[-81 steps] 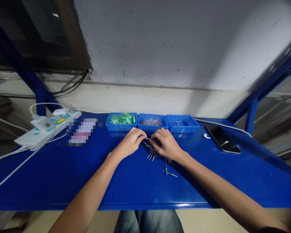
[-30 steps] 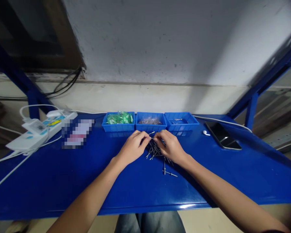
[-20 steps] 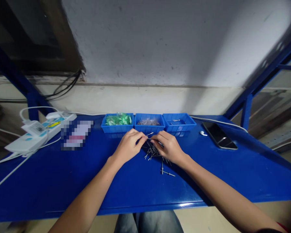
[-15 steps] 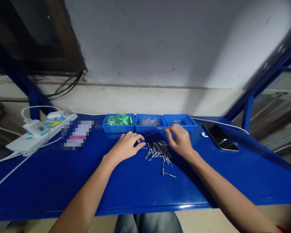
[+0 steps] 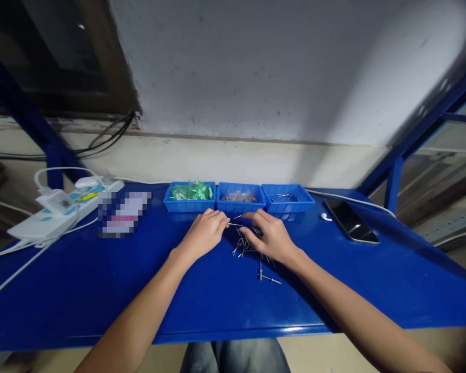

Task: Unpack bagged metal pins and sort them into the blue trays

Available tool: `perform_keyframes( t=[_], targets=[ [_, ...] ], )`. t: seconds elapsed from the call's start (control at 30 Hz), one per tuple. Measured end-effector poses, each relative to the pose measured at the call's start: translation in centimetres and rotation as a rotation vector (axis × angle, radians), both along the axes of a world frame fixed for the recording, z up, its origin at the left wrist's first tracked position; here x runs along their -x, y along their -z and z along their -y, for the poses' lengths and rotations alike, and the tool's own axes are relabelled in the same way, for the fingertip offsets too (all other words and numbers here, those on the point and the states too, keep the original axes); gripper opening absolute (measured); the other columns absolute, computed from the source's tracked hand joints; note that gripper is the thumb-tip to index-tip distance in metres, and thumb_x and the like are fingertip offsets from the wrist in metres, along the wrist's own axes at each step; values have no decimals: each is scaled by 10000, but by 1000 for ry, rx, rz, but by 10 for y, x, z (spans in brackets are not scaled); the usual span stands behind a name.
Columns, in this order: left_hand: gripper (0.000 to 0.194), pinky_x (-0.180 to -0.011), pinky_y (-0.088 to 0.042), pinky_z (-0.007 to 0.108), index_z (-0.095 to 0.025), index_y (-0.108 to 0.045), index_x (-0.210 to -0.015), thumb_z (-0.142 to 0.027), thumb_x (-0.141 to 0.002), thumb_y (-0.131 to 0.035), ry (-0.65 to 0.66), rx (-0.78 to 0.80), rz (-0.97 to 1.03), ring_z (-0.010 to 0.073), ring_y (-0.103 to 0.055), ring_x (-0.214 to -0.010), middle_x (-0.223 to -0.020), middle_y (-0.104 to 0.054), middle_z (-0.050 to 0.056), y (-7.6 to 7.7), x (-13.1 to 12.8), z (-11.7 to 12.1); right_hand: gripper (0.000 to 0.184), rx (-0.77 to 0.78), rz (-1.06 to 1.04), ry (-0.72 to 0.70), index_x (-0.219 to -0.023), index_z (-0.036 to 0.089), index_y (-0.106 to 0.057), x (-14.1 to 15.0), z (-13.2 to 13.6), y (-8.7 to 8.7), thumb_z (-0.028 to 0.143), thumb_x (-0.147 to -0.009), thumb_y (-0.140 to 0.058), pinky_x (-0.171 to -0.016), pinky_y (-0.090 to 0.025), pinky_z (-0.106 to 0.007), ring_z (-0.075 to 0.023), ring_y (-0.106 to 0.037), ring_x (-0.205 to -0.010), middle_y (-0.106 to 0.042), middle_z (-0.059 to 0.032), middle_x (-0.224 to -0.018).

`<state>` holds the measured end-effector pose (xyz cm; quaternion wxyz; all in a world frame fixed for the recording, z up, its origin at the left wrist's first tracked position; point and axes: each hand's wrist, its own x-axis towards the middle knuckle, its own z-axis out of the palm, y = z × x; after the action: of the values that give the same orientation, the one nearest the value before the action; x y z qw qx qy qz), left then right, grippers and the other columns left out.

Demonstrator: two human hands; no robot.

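Observation:
My left hand (image 5: pixel 206 232) is closed in a pinch, thumb against fingertips. A thin metal blind rivet (image 5: pixel 234 224) pokes out of that pinch to the right; its other end is hidden in the fingers. My right hand (image 5: pixel 271 237) is spread over the pile, thumb and forefinger apart around the free end of that rivet, with no visible grip on it. Under the right hand lies a heap of blind rivets (image 5: pixel 241 245), partly covered. Two loose rivets (image 5: pixel 271 280) lie in front of the heap, on the near side.
Three blue bins stand behind my hands: one with green packets (image 5: pixel 192 191), one with small brownish pieces in clear plastic (image 5: pixel 238 197), one with a few rivets (image 5: pixel 283 197). A phone (image 5: pixel 351 221) and white earbud (image 5: pixel 325 217) lie right. A power strip (image 5: pixel 46 220) with cables sits left.
My right hand has come left and down from in front of the right bin, and its pinch has opened. My left fingers have closed on a rivet.

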<state>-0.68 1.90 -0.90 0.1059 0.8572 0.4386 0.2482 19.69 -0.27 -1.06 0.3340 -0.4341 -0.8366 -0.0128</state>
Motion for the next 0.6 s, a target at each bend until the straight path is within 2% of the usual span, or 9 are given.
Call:
perform_keyframes(
  t=[0.1,0.23,0.33,0.5,0.6],
  targets=[
    [295,-698,-409,322,-192,-540,-748,-255,-936,-321,3,-8,55,193,-519,-784,-758,-607,31,-1,-8,5,170,-14,51,-61,-940,193,-585,9,6,4,266,-904,-436,-574,-398,-244,-149,-573,-691,-616,-57,-819],
    [243,-716,-434,324,-202,-549,-853,-273,-940,-334,30,24,131,185,-558,-816,-822,-620,29,-3,-15,12,165,-15,-24,24,-886,177,-533,4,0,8,230,-920,-380,-548,-374,-243,-150,-577,-623,-628,-50,-741],
    [162,-765,-443,338,-225,-538,-988,-302,-918,-413,30,-28,193,188,-568,-867,-890,-623,29,-3,-17,14,184,20,-61,74,-877,178,-507,1,-3,9,269,-930,-355,-502,-354,-241,-152,-564,-533,-620,-38,-659],
    [83,-759,-433,341,-225,-545,-882,-236,-886,-463,10,-73,164,188,-564,-834,-849,-623,12,0,-19,13,238,17,-93,37,-842,184,-498,5,-1,9,299,-942,-316,-480,-341,-225,-143,-555,-488,-609,-38,-615],
    [105,-772,-432,341,-228,-545,-928,-194,-873,-463,7,-67,178,185,-567,-836,-857,-628,9,2,-19,12,261,-7,-81,46,-804,179,-502,7,1,9,294,-944,-314,-462,-308,-215,-129,-532,-459,-582,-25,-569]
  ],
)
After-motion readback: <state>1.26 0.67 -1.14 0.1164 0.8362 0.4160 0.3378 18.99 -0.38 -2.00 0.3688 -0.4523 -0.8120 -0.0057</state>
